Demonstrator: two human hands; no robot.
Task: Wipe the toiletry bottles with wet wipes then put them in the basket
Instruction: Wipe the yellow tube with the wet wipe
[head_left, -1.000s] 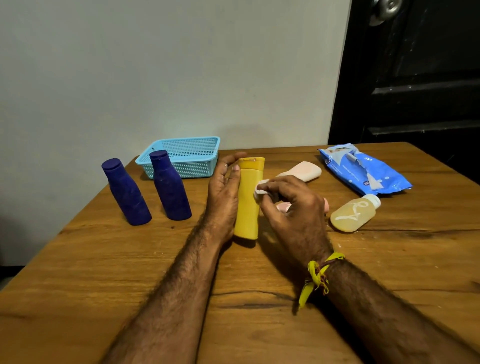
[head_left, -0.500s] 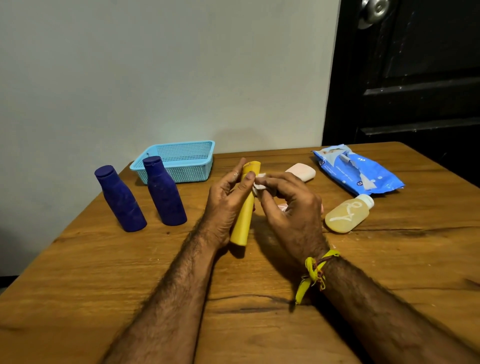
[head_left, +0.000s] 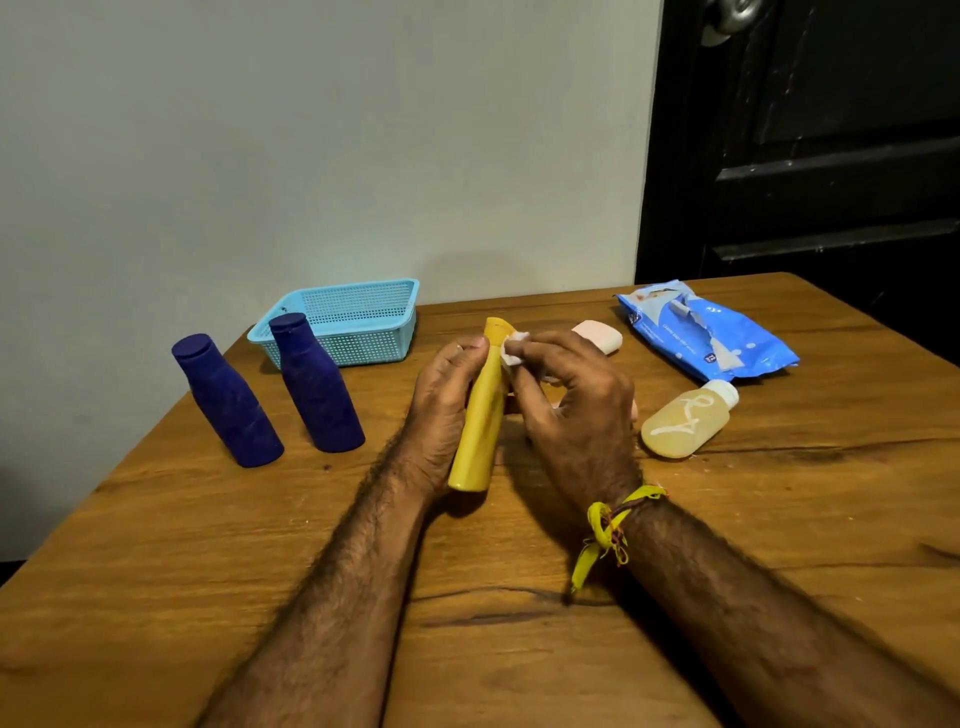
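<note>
Since the previous frame the right hand (head_left: 571, 400) has carried its wet wipe (head_left: 513, 349) up to the top end of the yellow bottle (head_left: 480, 415), and the bottle has turned to show a narrower edge; the other items are unmoved. Left hand (head_left: 441, 405): fingers and thumb wrapped round the yellow bottle from its left side, holding it upright with its base on the wooden table (head_left: 208, 571), tilted slightly to the right at the top. Right hand: fingertips pinching a small white wad of wipe against the bottle's upper right side, just under the top; a yellow thread band (head_left: 605, 525) is tied at the wrist. Left of the left hand, well apart: two dark blue bottles (head_left: 270, 395), upright, side by side, not touching. Beyond and left of the left hand: light blue mesh basket (head_left: 348, 322), at the table's far edge by the wall, just behind the nearer blue bottle; nothing can be seen inside it from this angle. Beyond the right hand: pale pink bottle (head_left: 597, 335), lying down, partly hidden by the fingers. Right of the right hand, near: translucent amber bottle (head_left: 685, 421) with white cap, on its side. Beyond that: blue wet-wipe pack (head_left: 711, 332), lying flat with its flap open.
</note>
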